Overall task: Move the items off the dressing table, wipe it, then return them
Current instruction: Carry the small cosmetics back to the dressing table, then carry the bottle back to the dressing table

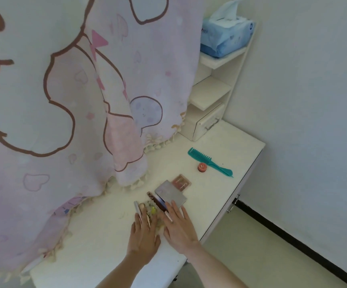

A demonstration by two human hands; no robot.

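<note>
I am watching both hands working on a small heap of cosmetics on the white dressing table (106, 235). The left hand (142, 235) is lying flat, fingers pressed together over slim pencils; the right hand (178, 225) is spreading beside it, touching a dark brown tube (157, 201). The round pencils could roll loose if scooped carelessly. The grey flat palette (169, 193) is lying just beyond, and the teal plastic comb (207, 161) is lying well apart.
</note>
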